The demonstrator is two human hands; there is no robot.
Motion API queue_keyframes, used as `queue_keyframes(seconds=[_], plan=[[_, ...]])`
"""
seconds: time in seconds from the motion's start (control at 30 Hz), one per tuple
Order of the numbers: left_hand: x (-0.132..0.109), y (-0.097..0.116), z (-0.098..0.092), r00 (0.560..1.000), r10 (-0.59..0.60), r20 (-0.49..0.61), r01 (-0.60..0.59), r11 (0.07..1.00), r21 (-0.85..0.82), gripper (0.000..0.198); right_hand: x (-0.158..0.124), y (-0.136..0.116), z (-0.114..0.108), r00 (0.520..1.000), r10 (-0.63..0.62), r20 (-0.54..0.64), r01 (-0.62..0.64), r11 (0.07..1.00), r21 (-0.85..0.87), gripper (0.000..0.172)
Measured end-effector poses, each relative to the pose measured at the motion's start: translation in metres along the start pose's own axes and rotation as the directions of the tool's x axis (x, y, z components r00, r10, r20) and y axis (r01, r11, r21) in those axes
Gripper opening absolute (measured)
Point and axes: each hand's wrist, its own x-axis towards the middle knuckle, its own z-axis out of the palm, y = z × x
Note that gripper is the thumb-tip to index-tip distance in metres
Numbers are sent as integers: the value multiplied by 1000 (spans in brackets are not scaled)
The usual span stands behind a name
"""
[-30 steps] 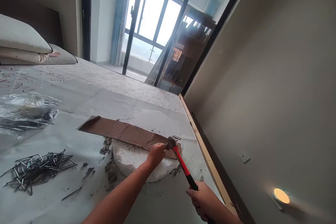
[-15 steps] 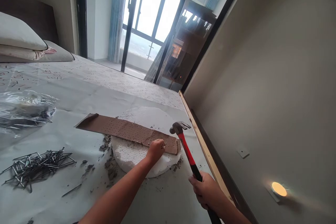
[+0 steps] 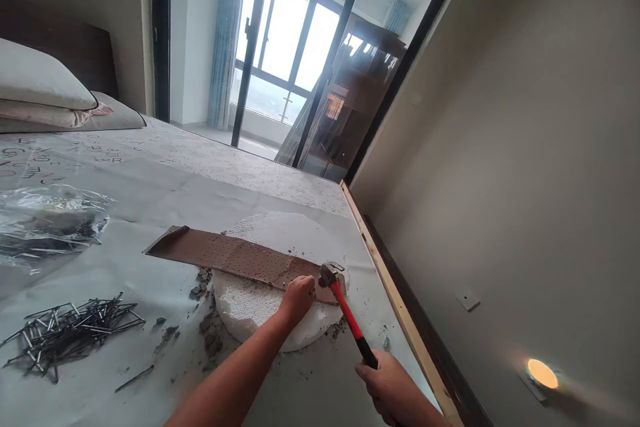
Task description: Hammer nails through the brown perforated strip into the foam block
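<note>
A brown strip (image 3: 230,257) dotted with small holes lies across a round white foam block (image 3: 245,303). My left hand (image 3: 299,297) is closed in a pinch on the strip near its right end; what its fingers hold is too small to make out. My right hand (image 3: 387,380) is wrapped round the black grip of a claw hammer (image 3: 349,310) with a red shaft. The hammer's head is just right of my left fingers, over the strip's right end.
A pile of nails (image 3: 75,333) lies at the left, with a single nail (image 3: 134,379) apart from it. Behind the pile is a clear plastic bag (image 3: 55,223). Grey crumbs (image 3: 213,340) surround the foam. A wooden rail (image 3: 395,293) runs along the right.
The hammer has swung down and left, its head now close beside my left fingers. My left hand stays closed at the same spot on the strip. The view has tilted slightly upward.
</note>
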Motion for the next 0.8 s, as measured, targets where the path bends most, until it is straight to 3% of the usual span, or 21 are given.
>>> queue_keyframes(seconds=[0.17, 0.37, 0.5, 0.67, 0.8], plan=[[2, 5, -6, 997, -44, -57, 35, 989, -145, 16, -7, -5, -7, 985, -160, -60, 164, 983, 78, 32], [4, 1, -15, 961, -227, -156, 132, 876, -463, 7, 5, 9, 12, 1000, -19, 22, 19, 1000, -7, 22], [9, -3, -19, 935, -328, -134, 193, 788, -585, 4, -2, 17, 14, 994, -106, 8, 104, 985, 136, 31], [2, 14, -40, 969, -231, -89, 144, 817, -559, 7, -12, 38, 36, 980, -194, 43, 166, 919, 359, 54], [-38, 14, -87, 999, -40, -24, 28, 926, -377, 16, -9, 72, 66, 967, -226, 119, 151, 881, 448, 60]])
